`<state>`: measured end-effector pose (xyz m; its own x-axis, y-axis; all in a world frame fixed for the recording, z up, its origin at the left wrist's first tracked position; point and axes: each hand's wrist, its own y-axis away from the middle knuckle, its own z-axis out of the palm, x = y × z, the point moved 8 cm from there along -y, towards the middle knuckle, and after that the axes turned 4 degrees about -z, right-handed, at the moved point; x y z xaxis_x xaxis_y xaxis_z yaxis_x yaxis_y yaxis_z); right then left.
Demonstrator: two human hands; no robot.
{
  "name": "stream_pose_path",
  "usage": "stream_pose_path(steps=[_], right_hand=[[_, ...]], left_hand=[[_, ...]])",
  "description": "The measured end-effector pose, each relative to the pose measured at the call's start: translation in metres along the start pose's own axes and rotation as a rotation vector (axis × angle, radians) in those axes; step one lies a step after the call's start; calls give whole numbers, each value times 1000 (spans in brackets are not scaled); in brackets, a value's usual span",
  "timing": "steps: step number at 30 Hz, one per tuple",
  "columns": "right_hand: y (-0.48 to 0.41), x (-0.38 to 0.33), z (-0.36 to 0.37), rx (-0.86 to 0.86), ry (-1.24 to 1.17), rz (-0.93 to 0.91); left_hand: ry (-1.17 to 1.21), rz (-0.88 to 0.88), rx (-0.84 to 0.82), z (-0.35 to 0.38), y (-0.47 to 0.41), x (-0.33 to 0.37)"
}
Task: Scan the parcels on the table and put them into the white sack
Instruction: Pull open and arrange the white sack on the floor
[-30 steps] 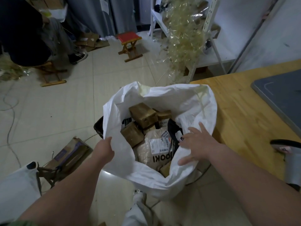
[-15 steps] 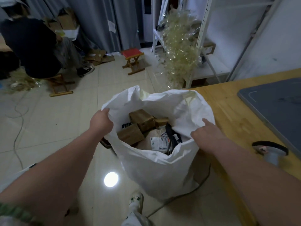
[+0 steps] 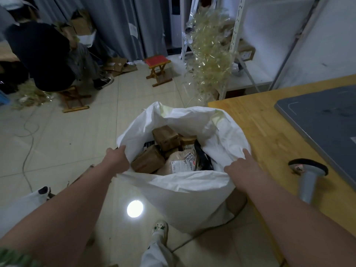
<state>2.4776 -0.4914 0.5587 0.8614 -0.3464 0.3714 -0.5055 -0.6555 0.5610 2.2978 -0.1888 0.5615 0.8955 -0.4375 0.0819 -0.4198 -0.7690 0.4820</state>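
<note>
Risk, nearest first: the near lip of the white sack [image 3: 183, 189] sags low between my 2 hands. If either hold slips, I judge the mouth folds shut or the load tips toward my shoe [image 3: 159, 231]. A cable [image 3: 202, 235] runs by the sack's base, below my right fingers, and could snag if I drag the sack.

Left hand [image 3: 117, 160]: arm stretched forward, fingers curled over the left rim, gripping it.

Right hand [image 3: 240, 166]: on the right rim, 1 finger straight along it, the rest hidden in the fold. I cannot tell whether they pinch.

Parcels sit inside, just beyond my fingers: a beige mailer [image 3: 181, 162] and brown boxes [image 3: 165, 137].

Scanner [image 3: 308, 176] stands on the worktop [image 3: 260, 132], right of my right fingers.
</note>
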Motion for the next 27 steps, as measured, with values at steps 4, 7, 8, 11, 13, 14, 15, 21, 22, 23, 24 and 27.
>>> stream_pose_path(steps=[4, 7, 8, 11, 13, 14, 15, 21, 22, 23, 24, 27], right_hand=[[4, -1, -7, 161, -86, 2], [11, 3, -10, 193, -169, 17], [15, 6, -10, 194, -186, 22], [21, 15, -10, 303, -295, 46], [33, 26, -17, 511, -424, 88], [43, 35, -20, 625, -469, 141], [53, 46, -19, 684, -519, 235], [105, 101, 65, 499, -788, 873], [112, 103, 81, 455, -852, 963], [120, 104, 94, 433, -946, 1060], [126, 102, 107, 389, -1084, 1150], [126, 90, 148, 303, -1574, 1321]], left_hand=[[-5, -31, 101, -12, 13, 12], [-99, 92, 147, -20, 18, 42], [-155, 158, 149, -21, 19, 56], [-197, 371, 96, -18, 28, 105], [-147, 488, 68, -16, 38, 139], [-133, 536, 71, -16, 45, 156], [-127, 584, 84, -16, 51, 173], [25, 806, 32, 1, 84, 269], [59, 823, 10, 5, 90, 281], [85, 848, -12, 9, 98, 293], [98, 878, -35, 13, 106, 303], [103, 993, -93, 30, 127, 331]])
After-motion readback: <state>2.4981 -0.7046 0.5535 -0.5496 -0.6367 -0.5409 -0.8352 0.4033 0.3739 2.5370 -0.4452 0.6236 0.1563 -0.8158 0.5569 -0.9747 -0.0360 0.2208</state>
